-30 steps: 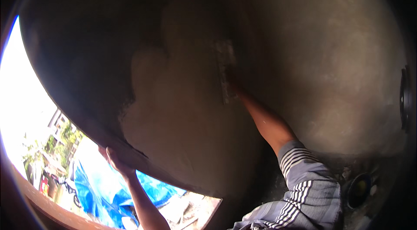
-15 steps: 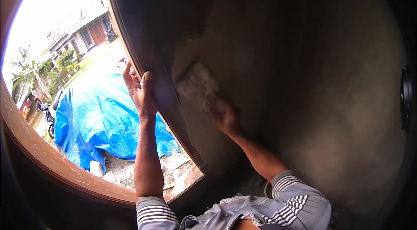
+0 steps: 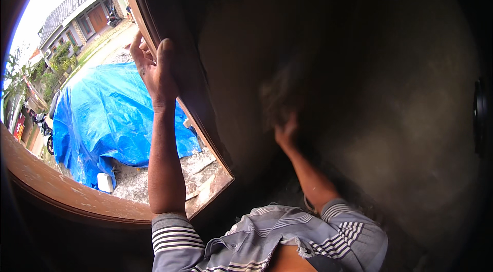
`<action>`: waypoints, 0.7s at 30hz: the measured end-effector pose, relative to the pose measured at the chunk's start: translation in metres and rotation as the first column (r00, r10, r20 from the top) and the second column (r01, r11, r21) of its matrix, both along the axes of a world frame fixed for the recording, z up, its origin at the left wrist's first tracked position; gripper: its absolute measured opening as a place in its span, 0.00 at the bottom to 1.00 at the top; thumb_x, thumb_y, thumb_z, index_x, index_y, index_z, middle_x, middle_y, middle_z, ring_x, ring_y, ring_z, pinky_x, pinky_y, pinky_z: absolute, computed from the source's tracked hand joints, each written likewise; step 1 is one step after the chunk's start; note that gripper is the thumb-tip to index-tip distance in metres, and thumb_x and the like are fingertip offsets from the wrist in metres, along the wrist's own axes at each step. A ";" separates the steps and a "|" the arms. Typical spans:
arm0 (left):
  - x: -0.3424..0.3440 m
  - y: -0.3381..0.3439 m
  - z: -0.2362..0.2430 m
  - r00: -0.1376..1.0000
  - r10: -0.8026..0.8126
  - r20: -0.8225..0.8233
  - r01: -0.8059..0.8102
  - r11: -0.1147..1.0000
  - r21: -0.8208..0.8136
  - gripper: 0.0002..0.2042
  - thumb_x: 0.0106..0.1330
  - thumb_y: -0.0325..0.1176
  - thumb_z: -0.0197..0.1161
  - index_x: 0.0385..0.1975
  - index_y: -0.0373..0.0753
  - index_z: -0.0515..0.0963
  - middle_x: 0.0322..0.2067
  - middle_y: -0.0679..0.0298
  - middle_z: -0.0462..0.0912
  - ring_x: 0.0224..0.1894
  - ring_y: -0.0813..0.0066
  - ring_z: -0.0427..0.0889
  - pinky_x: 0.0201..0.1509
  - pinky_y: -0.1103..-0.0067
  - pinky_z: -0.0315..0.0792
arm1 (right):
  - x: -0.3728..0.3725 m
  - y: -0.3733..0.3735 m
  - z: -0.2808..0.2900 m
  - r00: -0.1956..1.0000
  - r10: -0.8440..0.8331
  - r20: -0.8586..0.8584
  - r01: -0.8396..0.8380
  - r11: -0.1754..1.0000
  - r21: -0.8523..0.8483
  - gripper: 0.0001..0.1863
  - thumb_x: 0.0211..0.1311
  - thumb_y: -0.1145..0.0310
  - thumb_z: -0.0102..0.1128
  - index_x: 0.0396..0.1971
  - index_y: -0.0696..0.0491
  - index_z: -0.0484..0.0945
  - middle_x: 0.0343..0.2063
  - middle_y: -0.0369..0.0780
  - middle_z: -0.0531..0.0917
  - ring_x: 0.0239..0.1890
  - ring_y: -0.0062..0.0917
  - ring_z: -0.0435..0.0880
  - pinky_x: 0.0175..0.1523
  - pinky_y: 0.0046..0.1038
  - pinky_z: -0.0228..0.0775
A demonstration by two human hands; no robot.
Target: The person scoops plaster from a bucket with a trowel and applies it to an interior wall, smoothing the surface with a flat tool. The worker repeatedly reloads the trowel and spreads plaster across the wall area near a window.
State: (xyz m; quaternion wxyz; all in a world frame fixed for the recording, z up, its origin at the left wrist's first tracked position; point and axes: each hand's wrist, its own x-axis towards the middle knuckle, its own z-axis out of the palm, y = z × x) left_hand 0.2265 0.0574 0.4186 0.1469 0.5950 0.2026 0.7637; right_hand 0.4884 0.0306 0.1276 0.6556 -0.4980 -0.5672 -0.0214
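My left hand [image 3: 154, 74] is closed round the edge of the brown window frame [image 3: 209, 149], its thumb on the room side and its fingers on the outer side. To the right, my right hand [image 3: 286, 130] is against the dark, plastered-looking wall [image 3: 405, 138]. It grips a flat plastering trowel [image 3: 280, 87], smeared by motion and dim in the shade. The trowel's handle is hidden by the hand and the dark. Between the frame and the trowel runs a darker strip of wall with an uneven edge.
Beyond the opening, a blue tarpaulin [image 3: 102, 118] covers a heap on rubble ground, with a white block [image 3: 106, 183] at its foot. A motorbike [image 3: 47, 133] and a house [image 3: 84, 15] stand farther off. The brown sill [image 3: 67, 182] curves along the lower left.
My right hand has swept the trowel to the right across the wall, away from the frame. My left hand keeps its grip on the frame while the whole view has shifted slightly.
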 end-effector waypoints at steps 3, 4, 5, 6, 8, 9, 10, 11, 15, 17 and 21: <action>0.007 0.002 -0.002 1.000 -0.027 -0.007 0.027 1.000 -0.001 0.25 0.68 0.38 0.56 0.60 0.35 0.58 0.41 0.59 0.74 0.39 0.79 0.74 0.42 0.82 0.70 | -0.037 -0.022 -0.034 0.979 0.201 -0.031 -0.203 0.978 -0.045 0.27 0.52 0.69 0.68 0.52 0.59 0.70 0.43 0.47 0.79 0.47 0.34 0.79 0.52 0.33 0.70; 0.007 0.004 -0.001 0.999 -0.029 -0.013 0.029 1.000 -0.006 0.24 0.69 0.37 0.55 0.60 0.35 0.58 0.41 0.59 0.74 0.39 0.80 0.74 0.41 0.82 0.70 | -0.045 -0.020 -0.038 0.982 0.186 0.033 -0.186 0.983 -0.016 0.26 0.52 0.69 0.68 0.51 0.59 0.71 0.43 0.46 0.79 0.46 0.34 0.79 0.51 0.33 0.70; 0.006 0.004 -0.001 0.991 -0.126 0.047 0.128 0.991 -0.025 0.29 0.64 0.39 0.62 0.60 0.37 0.58 0.38 0.62 0.73 0.38 0.80 0.72 0.43 0.81 0.67 | -0.051 -0.019 -0.042 0.981 0.166 0.097 -0.168 0.986 0.014 0.25 0.52 0.69 0.69 0.50 0.58 0.72 0.43 0.46 0.79 0.46 0.34 0.80 0.50 0.32 0.71; 0.003 0.005 -0.001 0.991 -0.122 0.052 0.123 0.992 -0.018 0.28 0.64 0.38 0.62 0.60 0.37 0.58 0.38 0.62 0.73 0.38 0.80 0.72 0.43 0.81 0.67 | -0.057 -0.016 -0.037 0.980 0.172 0.103 -0.174 0.985 0.012 0.25 0.52 0.70 0.68 0.50 0.58 0.72 0.43 0.45 0.79 0.47 0.34 0.79 0.51 0.32 0.71; -0.001 0.008 -0.003 0.991 -0.115 0.061 0.116 0.993 -0.003 0.28 0.65 0.38 0.61 0.60 0.37 0.58 0.39 0.62 0.73 0.39 0.80 0.72 0.43 0.81 0.67 | -0.061 -0.006 -0.025 0.977 0.183 0.113 -0.185 0.983 0.006 0.23 0.53 0.71 0.67 0.50 0.58 0.73 0.44 0.45 0.79 0.49 0.34 0.78 0.55 0.33 0.70; 0.003 0.003 0.000 0.993 -0.108 0.042 0.108 0.994 -0.004 0.28 0.65 0.40 0.60 0.60 0.36 0.58 0.41 0.61 0.73 0.42 0.78 0.72 0.45 0.80 0.68 | -0.058 0.000 -0.016 0.976 0.173 0.134 -0.175 0.984 0.010 0.24 0.53 0.71 0.67 0.50 0.58 0.73 0.44 0.45 0.79 0.48 0.34 0.79 0.54 0.33 0.70; 0.003 0.002 0.000 0.991 -0.127 0.039 0.127 0.992 0.001 0.28 0.65 0.40 0.60 0.60 0.36 0.58 0.41 0.60 0.73 0.43 0.78 0.73 0.46 0.80 0.68 | -0.052 0.006 -0.005 0.973 0.163 0.162 -0.167 0.986 0.013 0.24 0.53 0.70 0.68 0.51 0.57 0.72 0.44 0.46 0.79 0.48 0.34 0.79 0.53 0.32 0.70; 0.003 0.003 0.001 0.989 -0.145 0.035 0.145 0.989 0.005 0.28 0.65 0.40 0.60 0.60 0.36 0.57 0.42 0.60 0.73 0.44 0.77 0.73 0.47 0.79 0.69 | -0.045 0.015 0.009 0.975 0.135 0.175 -0.143 0.989 0.032 0.24 0.53 0.70 0.68 0.51 0.57 0.72 0.44 0.46 0.79 0.47 0.33 0.79 0.52 0.32 0.71; 0.003 -0.001 -0.002 0.993 -0.115 0.038 0.116 0.993 -0.028 0.28 0.65 0.41 0.60 0.60 0.35 0.58 0.43 0.58 0.74 0.45 0.74 0.74 0.49 0.77 0.70 | 0.017 0.062 0.065 0.996 0.089 -0.022 -0.086 0.988 0.130 0.23 0.54 0.69 0.67 0.50 0.58 0.72 0.43 0.44 0.80 0.44 0.30 0.80 0.48 0.30 0.73; 0.002 0.001 -0.002 0.989 -0.137 0.049 0.139 0.990 -0.025 0.29 0.64 0.39 0.61 0.60 0.35 0.58 0.43 0.58 0.74 0.45 0.74 0.74 0.50 0.77 0.69 | 0.055 0.083 0.094 0.973 0.138 -0.182 -0.103 0.976 0.190 0.23 0.55 0.69 0.66 0.50 0.58 0.72 0.43 0.44 0.80 0.42 0.28 0.80 0.46 0.29 0.74; 0.005 0.008 -0.003 0.985 -0.168 0.033 0.166 0.985 0.052 0.30 0.62 0.38 0.64 0.61 0.37 0.58 0.42 0.59 0.75 0.44 0.74 0.74 0.49 0.77 0.67 | 0.060 0.059 0.146 0.867 0.360 -0.345 -0.259 0.916 0.305 0.23 0.56 0.69 0.66 0.50 0.58 0.72 0.42 0.42 0.80 0.39 0.25 0.80 0.42 0.28 0.76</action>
